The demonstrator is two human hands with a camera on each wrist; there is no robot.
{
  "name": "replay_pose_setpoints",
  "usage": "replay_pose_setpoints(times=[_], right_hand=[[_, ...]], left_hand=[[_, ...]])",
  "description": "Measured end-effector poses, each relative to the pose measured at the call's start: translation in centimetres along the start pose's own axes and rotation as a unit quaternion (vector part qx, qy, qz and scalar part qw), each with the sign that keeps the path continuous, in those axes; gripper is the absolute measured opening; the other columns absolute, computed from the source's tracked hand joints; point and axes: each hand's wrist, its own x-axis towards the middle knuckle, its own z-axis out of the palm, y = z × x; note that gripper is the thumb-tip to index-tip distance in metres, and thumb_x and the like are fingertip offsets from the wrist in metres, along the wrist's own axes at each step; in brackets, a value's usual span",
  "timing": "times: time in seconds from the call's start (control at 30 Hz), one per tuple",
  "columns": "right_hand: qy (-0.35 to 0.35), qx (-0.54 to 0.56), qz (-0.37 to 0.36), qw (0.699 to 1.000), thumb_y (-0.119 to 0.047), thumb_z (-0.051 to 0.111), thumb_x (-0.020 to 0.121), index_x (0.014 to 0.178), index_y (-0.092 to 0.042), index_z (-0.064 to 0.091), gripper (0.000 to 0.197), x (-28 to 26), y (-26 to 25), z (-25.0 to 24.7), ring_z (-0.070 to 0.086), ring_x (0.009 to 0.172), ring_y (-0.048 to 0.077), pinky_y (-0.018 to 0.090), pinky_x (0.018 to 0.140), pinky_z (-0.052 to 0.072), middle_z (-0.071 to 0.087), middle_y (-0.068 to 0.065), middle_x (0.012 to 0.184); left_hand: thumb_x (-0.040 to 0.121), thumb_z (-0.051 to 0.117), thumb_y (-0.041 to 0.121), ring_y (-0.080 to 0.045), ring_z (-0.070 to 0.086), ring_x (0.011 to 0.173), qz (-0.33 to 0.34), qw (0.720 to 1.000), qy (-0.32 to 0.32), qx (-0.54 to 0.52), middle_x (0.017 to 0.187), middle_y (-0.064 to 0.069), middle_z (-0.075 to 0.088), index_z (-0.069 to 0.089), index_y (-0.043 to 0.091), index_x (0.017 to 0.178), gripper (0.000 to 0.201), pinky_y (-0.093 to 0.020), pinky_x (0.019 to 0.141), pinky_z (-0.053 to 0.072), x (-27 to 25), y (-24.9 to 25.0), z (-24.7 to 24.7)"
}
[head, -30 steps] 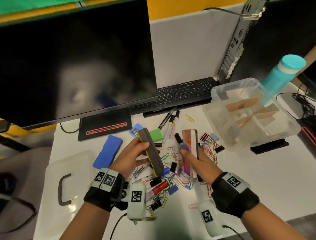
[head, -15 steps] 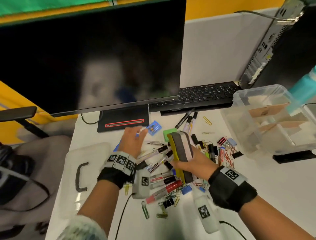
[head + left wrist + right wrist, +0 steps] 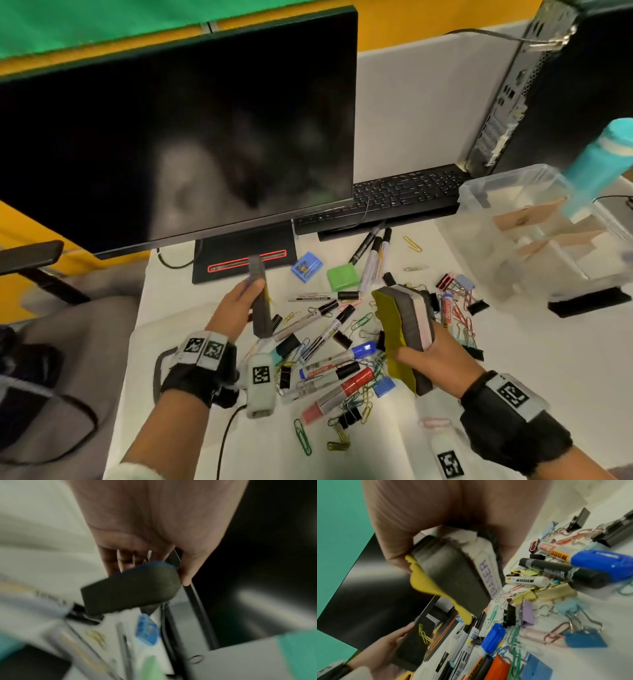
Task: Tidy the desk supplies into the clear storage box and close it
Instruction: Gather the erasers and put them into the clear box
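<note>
My left hand [image 3: 251, 291] [image 3: 154, 555] grips a blue-backed board eraser [image 3: 261, 301] [image 3: 130, 588] on edge above the desk, dark felt facing right. A yellow paper clip clings to the felt in the right wrist view. My right hand [image 3: 416, 353] [image 3: 419, 520] holds two erasers together: a yellow-backed one [image 3: 394, 329] [image 3: 453, 577] and a white one lettered ERASER [image 3: 419, 318] [image 3: 488, 574]. Between the hands lie markers [image 3: 329, 329], paper clips and binder clips. The clear storage box [image 3: 479, 192] stands open at the right with cardboard dividers inside. Its lid [image 3: 150, 335] lies under my left wrist.
A monitor [image 3: 178, 130] and its stand [image 3: 243, 253] fill the back left. A keyboard [image 3: 394, 198] lies behind the pile, with a computer tower [image 3: 548, 85] at the back right and a teal bottle [image 3: 603, 157] behind the box. A green block [image 3: 342, 278] and a small blue box [image 3: 306, 266] lie near the stand.
The yellow-backed eraser passed from my left hand to my right, joining the white one. My left hand reached left, took the blue eraser off the desk and lifted it.
</note>
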Motion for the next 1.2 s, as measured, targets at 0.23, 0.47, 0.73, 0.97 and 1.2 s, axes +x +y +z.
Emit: replay_pose_setpoints(times=[0.23, 0.47, 0.73, 0.97, 1.2], right_hand=[[-0.062, -0.054, -0.108, 0.991, -0.034, 0.063, 0.062, 0.115, -0.044, 0.051, 0.055, -0.5, -3.2, 2.4, 0.065, 0.092, 0.013, 0.033, 0.086, 0.055, 0.067, -0.002, 0.103], [-0.132, -0.050, -0.186, 0.972, -0.018, 0.068, 0.070, 0.122, -0.056, 0.041, 0.070, 0.1, -7.2, 6.0, 0.061, 0.102, 0.010, 0.024, 0.089, 0.050, 0.064, -0.002, 0.116], [-0.102, -0.043, -0.035, 0.993, -0.038, 0.066, 0.057, 0.100, -0.024, 0.063, 0.045, -0.5, -2.5, 3.1, 0.068, 0.085, 0.019, 0.048, 0.085, 0.055, 0.070, 0.005, 0.091], [-0.067, -0.010, -0.105, 0.992, -0.014, 0.070, 0.077, 0.121, -0.037, 0.047, 0.055, -0.2, -5.4, 3.9, 0.063, 0.093, -0.001, 0.018, 0.083, 0.053, 0.065, -0.011, 0.103], [-0.033, 0.082, -0.040, 0.995, -0.031, 0.072, 0.080, 0.124, -0.025, 0.038, 0.056, -0.6, -4.4, 1.6, 0.065, 0.087, -0.002, 0.020, 0.081, 0.053, 0.064, -0.013, 0.099]], left_hand=[[0.092, 0.047, 0.029, -0.031, 0.060, 0.113, -0.056, 0.946, -0.139, -0.287, 0.119, -0.015, 0.065, 0.058, 0.012, 0.120, 0.035, -0.044, 0.085, 0.056, -3.6, 0.0, 1.0], [0.081, 0.052, 0.019, -0.026, 0.065, 0.095, -0.028, 0.944, -0.202, -0.261, 0.104, -0.014, 0.070, 0.052, 0.004, 0.128, 0.050, -0.037, 0.073, 0.058, -5.0, 0.2, 4.4], [0.086, 0.052, 0.024, -0.023, 0.058, 0.103, -0.011, 0.936, -0.228, -0.267, 0.113, -0.009, 0.063, 0.055, 0.019, 0.127, 0.042, -0.044, 0.089, 0.052, -4.4, 1.4, 3.9], [0.074, 0.067, 0.010, -0.020, 0.063, 0.096, 0.017, 0.947, -0.255, -0.196, 0.106, -0.008, 0.065, 0.053, 0.021, 0.123, 0.052, -0.036, 0.076, 0.058, -5.7, 1.3, 5.5], [0.059, 0.072, 0.012, -0.019, 0.068, 0.098, 0.073, 0.946, -0.274, -0.156, 0.114, -0.008, 0.056, 0.043, 0.025, 0.115, 0.065, -0.031, 0.071, 0.058, -7.3, 2.8, 6.2]])
